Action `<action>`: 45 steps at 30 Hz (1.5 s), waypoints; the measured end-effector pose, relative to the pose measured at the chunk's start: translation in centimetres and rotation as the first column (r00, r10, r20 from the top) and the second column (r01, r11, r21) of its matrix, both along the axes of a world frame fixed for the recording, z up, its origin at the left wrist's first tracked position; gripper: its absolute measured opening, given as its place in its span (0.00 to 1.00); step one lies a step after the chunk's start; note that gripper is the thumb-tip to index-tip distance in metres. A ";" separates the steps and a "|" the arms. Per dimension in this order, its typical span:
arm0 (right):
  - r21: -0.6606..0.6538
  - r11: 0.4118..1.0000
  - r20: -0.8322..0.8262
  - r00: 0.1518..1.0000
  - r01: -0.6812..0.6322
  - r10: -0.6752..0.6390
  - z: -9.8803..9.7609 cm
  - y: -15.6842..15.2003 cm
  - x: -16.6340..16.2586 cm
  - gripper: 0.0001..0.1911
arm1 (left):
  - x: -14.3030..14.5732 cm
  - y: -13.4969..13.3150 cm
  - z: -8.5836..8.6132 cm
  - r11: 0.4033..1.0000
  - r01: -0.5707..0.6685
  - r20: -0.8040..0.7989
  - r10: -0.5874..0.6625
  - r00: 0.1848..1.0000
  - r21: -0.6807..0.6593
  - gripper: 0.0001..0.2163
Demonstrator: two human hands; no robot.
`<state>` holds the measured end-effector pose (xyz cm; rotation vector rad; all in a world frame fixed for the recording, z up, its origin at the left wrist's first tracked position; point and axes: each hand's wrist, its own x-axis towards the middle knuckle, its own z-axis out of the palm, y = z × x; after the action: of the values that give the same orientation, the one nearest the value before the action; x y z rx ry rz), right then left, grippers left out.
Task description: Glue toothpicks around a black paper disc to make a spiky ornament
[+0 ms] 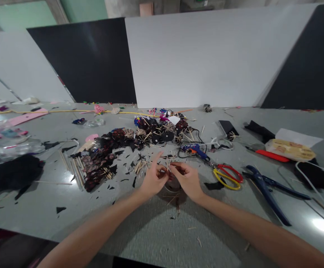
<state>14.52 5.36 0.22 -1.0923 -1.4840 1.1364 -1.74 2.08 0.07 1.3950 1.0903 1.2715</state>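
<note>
The left hand and right hand met, fingers pinched narrow on small sticks between them, long axis pointing far, neither hand clearly nearer.

Glare spots the tabletop; soft shadow centrally

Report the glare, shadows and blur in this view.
Head view: bright glare on the table at lower right and at left; head view: dark shadow below the left hand and right hand; head view: left forearm looks smeared, sticks between the hands indistinct.
</note>
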 end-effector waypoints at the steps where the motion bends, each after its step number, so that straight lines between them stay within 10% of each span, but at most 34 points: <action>1: -0.012 1.000 -0.012 1.000 0.006 -0.006 -0.2 0.1 0.0 0.17 | 0.1 -0.1 -0.1 1.000 0.014 -0.003 -0.014 1.000 -0.002 0.40; 34: 0.055 0.998 0.011 1.000 -0.013 0.013 -0.7 0.2 0.9 0.14 | 0.4 0.1 -1.3 0.999 0.036 -0.006 -0.036 0.999 -0.023 0.34; 45: 0.099 0.995 0.084 0.996 -0.033 0.024 -0.7 0.4 1.0 0.12 | -0.3 -0.4 0.0 0.998 -0.055 -0.235 0.057 0.970 0.016 0.23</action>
<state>15.50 5.78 -0.49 -1.0633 -1.6083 1.0354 -2.08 1.70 0.11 1.5613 1.2925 1.1726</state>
